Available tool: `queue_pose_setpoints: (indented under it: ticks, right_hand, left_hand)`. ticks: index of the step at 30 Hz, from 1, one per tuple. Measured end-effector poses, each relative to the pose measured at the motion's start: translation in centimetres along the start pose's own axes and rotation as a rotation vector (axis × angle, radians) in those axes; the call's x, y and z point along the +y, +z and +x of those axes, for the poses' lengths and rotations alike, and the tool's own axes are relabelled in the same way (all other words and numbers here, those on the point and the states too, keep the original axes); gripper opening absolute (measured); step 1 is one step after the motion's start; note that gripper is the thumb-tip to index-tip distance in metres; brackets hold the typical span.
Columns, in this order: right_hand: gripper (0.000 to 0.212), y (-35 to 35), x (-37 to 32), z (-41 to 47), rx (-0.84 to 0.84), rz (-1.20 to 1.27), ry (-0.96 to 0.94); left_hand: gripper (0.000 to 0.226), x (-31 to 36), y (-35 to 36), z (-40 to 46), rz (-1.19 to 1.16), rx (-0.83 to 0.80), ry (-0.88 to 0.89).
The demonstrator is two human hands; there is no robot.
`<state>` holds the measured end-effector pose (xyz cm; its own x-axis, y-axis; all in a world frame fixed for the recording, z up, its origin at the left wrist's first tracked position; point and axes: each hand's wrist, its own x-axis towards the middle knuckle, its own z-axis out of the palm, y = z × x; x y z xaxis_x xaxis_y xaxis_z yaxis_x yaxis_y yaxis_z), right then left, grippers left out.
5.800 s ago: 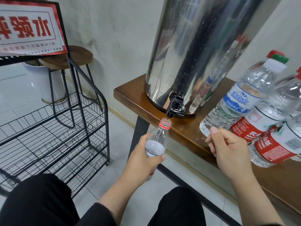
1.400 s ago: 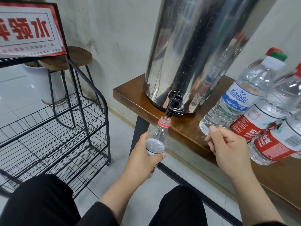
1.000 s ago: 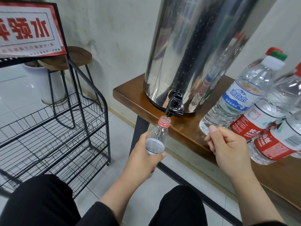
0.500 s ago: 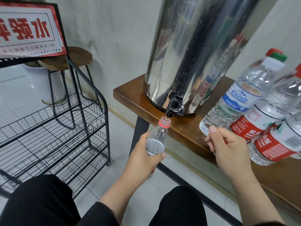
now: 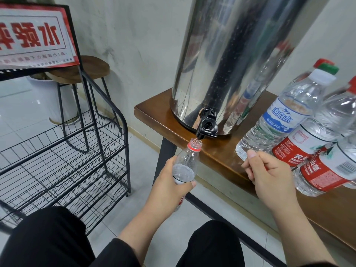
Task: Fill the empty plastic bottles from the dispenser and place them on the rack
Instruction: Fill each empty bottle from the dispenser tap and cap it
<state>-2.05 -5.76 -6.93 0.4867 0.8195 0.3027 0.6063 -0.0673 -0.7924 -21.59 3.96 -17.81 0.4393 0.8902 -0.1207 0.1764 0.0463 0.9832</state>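
Gripping a small bottle (image 5: 184,166) at lower centre of the frame, the left hand (image 5: 169,186) has its fingers curled round the body, thumb on the near side. The bottle is tilted, with its open red-ringed mouth just under the black tap (image 5: 207,128) of the steel dispenser (image 5: 231,60), which fills the upper centre. Water shows inside the bottle at about the level of the thumb.

The right hand (image 5: 269,176), right of centre, is curled with thumb laid over the forefinger; a sliver of red shows between the fingers, but what it pinches, if anything, I cannot tell. It hovers over the front edge of the wooden table (image 5: 154,114), just beside a cluster of larger bottles (image 5: 285,120) standing at the right edge of the frame.

A black wire rack (image 5: 77,160) stands at the left, its shelves bare, with a red-and-white sign (image 5: 34,37) at upper left and a stool (image 5: 86,70) behind.
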Motion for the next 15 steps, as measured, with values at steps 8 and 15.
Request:
queue_pose_setpoints:
  ticks: [8, 15]
  right_hand:
    - [0.042, 0.01, -0.02, 0.0, 0.001, -0.011, -0.01]
    - [0.042, 0.07, 0.32, 0.07, 0.003, 0.002, -0.02]
  left_hand:
    - [0.076, 0.13, 0.0, -0.16, 0.001, -0.001, -0.005]
    - [0.076, 0.19, -0.03, -0.19, 0.005, 0.0, -0.002]
